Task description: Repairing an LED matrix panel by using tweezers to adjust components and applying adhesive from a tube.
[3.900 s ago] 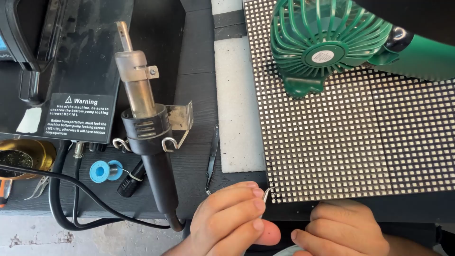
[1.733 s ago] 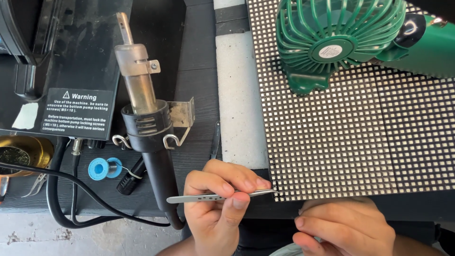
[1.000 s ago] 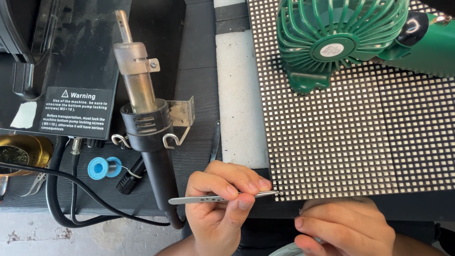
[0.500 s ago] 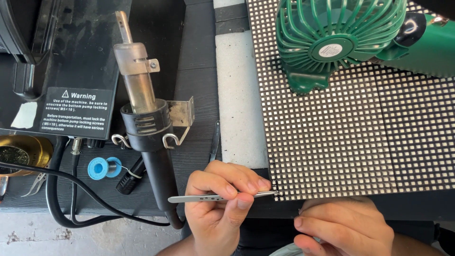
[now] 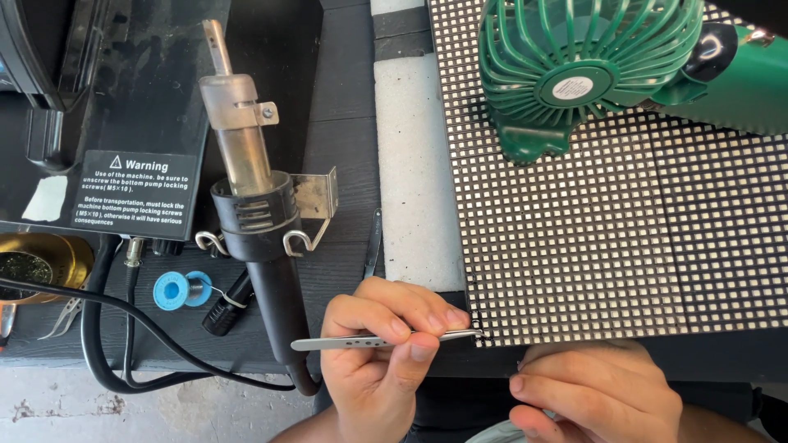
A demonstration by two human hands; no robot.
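Nearest the camera, the right hand (image 5: 595, 394) rests below the panel's near edge with its fingers curled together; whether anything sits inside them cannot be told. Just beside it, the left hand (image 5: 382, 353) pinches a pair of silver tweezers (image 5: 373, 341) between thumb and fingertips, held level, with the tips touching the near left corner of the LED panel (image 5: 624, 238), a dark board covered in rows of small pale squares. Left of that hand, the black handle of a hot air gun (image 5: 254, 221) runs toward the table's near edge, with a black cable (image 5: 123, 361) looping beside it. A small blue solder spool (image 5: 172, 290) lies near the cable, and a brass-coloured tin (image 5: 41, 262) sits at the left edge. A pale foam strip (image 5: 414, 164) lies along the panel's left side. Farther off, a green fan (image 5: 583, 70) stands on the panel, covering its far part, and a black machine with a white-lettered label (image 5: 98, 107) fills the far left.
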